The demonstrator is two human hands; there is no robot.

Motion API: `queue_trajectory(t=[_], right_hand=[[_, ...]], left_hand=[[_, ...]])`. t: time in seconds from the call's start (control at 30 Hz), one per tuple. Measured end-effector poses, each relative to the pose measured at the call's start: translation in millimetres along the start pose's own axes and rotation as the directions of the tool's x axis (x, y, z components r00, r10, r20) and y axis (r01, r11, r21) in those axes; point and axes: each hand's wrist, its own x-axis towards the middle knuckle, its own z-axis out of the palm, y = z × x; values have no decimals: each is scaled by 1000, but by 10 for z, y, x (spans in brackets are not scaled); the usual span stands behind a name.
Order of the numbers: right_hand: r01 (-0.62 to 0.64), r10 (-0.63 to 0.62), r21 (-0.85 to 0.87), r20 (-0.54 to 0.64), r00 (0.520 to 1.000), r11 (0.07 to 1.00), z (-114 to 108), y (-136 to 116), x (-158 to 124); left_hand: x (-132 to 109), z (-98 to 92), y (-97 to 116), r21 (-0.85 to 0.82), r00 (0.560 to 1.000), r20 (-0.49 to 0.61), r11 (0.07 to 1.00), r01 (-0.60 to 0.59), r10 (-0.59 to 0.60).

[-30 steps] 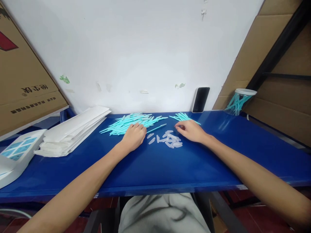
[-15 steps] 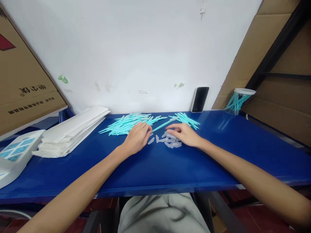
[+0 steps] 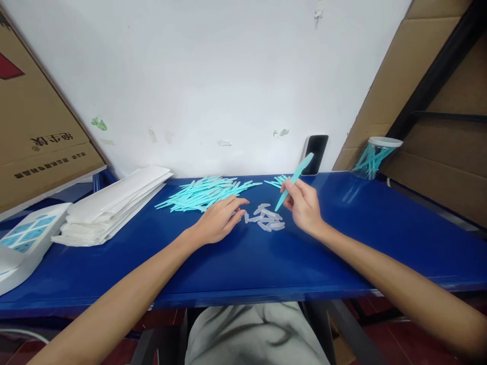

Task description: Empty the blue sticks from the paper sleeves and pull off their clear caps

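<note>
My right hand (image 3: pixel 302 205) is closed on one teal plastic stick (image 3: pixel 294 178), held tilted with its flat end up and to the right. Just to its left lies a small heap of clear plastic caps (image 3: pixel 268 219) on the blue table (image 3: pixel 243 258). My left hand (image 3: pixel 220 219) rests on the table with its fingers reaching to the left edge of the caps; whether it pinches one is hidden. A large pile of teal sticks (image 3: pixel 203 192) lies behind the left hand. A smaller bunch of teal sticks (image 3: pixel 279 181) lies behind the right hand.
A stack of white paper sleeves (image 3: pixel 114 203) lies at the left, with a white box (image 3: pixel 23 243) beyond it and a cardboard carton (image 3: pixel 34 121) above. A black phone (image 3: pixel 315 154) leans on the wall. A clear jar of teal sticks (image 3: pixel 375 157) stands at the right.
My right hand has lifted a teal stick off the table and raised it upright. My left hand has slid right from the stick pile to the clear caps.
</note>
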Motion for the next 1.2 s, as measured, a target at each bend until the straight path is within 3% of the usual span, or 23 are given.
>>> queue_trajectory(t=[0.07, 0.17, 0.27, 0.37, 0.5, 0.7, 0.93, 1.0, 1.13, 1.2], right_hand=[[156, -150, -191, 47, 988, 969, -53, -20, 17], [351, -251, -423, 275, 928, 835, -95, -29, 40], [438, -152, -489, 520, 841, 754, -87, 8, 42], [463, -55, -520, 620, 783, 718, -58, 58, 23], [475, -26, -531, 647, 762, 702, -45, 84, 9], [468, -30, -505, 656, 754, 725, -69, 60, 19], [459, -35, -540, 620, 784, 705, -9, 40, 0], [464, -33, -548, 620, 784, 696, -38, 80, 17], [441, -14, -588, 589, 808, 678, -169, 198, 79], [432, -8, -605, 575, 818, 669, -209, 223, 97]], left_hand=[[-8, 5, -21, -14, 999, -32, 999, 34, -35], [-17, 20, -45, -63, 991, -92, 994, 88, -94], [-21, 38, -67, -115, 977, -185, 990, 87, -107], [-17, 45, -75, -118, 968, -242, 992, 31, -60], [2, 27, -50, -55, 970, -241, 998, -36, 22], [27, 9, -52, 93, 969, -235, 995, -48, 69], [22, -3, -90, 259, 948, -295, 965, -38, 117], [10, -54, -116, 277, 952, -291, 961, -13, 97], [-23, -176, -189, 259, 949, -310, 954, 149, -64], [-31, -187, -191, 234, 962, -260, 960, 151, -88]])
